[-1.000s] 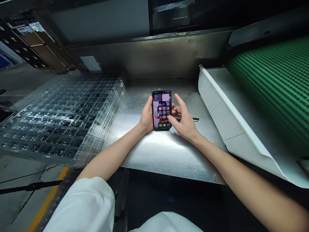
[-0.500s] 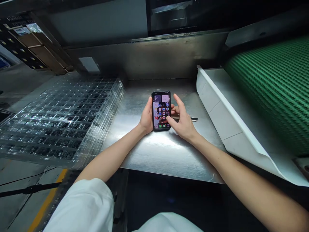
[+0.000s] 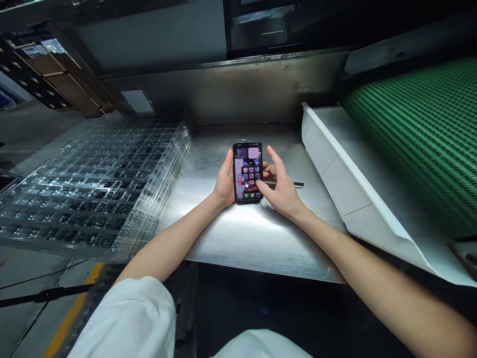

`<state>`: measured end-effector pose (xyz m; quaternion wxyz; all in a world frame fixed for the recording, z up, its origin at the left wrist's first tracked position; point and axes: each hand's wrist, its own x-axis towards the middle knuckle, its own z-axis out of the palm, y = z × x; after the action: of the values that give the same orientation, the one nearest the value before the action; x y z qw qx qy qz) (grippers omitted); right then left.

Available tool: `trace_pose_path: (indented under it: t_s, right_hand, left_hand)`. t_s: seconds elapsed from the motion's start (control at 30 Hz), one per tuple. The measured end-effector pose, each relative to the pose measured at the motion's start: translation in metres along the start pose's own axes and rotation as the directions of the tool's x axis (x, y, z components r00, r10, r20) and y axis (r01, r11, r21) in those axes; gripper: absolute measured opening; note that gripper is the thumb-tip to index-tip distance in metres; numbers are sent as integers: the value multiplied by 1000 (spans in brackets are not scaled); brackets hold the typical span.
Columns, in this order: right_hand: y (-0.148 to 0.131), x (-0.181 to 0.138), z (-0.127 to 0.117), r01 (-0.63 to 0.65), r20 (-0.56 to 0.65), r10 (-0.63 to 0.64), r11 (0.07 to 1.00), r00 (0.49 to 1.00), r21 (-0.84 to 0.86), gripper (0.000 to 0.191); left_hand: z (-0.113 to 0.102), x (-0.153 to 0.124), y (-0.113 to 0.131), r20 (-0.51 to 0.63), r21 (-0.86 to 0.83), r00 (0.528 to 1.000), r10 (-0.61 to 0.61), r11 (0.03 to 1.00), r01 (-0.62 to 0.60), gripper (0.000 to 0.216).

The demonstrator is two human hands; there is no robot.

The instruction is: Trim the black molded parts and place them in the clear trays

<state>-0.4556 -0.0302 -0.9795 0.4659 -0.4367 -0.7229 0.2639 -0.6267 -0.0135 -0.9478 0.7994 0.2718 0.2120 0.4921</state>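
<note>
A black smartphone (image 3: 248, 170) with a lit home screen of app icons is held upright over the steel worktable (image 3: 238, 233). My left hand (image 3: 224, 183) grips its left edge, fingers wrapped behind it. My right hand (image 3: 281, 189) hovers at the phone's right side, fingers spread, thumb touching the lower part of the screen. A thin dark flat tool (image 3: 296, 184) lies on the table just behind my right hand.
A stack of clear plastic trays (image 3: 93, 189) holding small black parts lies at the left. A white chute (image 3: 346, 179) slopes down at the right beside a green ribbed conveyor belt (image 3: 421, 134). A steel back wall (image 3: 238, 92) closes the far side.
The view has drifted slightly, so the phone sits a bit lower and further left in the picture. My right thumb has shifted a little on the lower screen. Both hands stay where they were.
</note>
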Motion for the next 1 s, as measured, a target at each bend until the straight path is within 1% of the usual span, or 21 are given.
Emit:
trace_pose_path:
  t_s: [0.13,0.3,0.5,0.9,1.0]
  right_hand:
    - [2,0,0,30,-5,-30,999,1000,-26,89]
    - [-1,0,-1,2,4,-2,1000,1000,4,89]
    - [0,-1,-1,6,0,-6,1000,1000,19,85]
    - [4,-1,0,20,-10,-19,1000,1000,19,84]
    - [2,-1,1,27,-3,-27,1000,1000,-9,90]
  left_hand:
    - [1,0,1,-24,-9,1000,-2,1000,2,75]
    - [-1,0,0,-24,29,1000,-3,1000,3,74]
    - [0,-1,2,-7,52,1000,1,999,0,79]
    - [-5,2,1,16,78,999,31,996,-33,62]
    - [-5,2,0,15,89,999,44,995,-46,60]
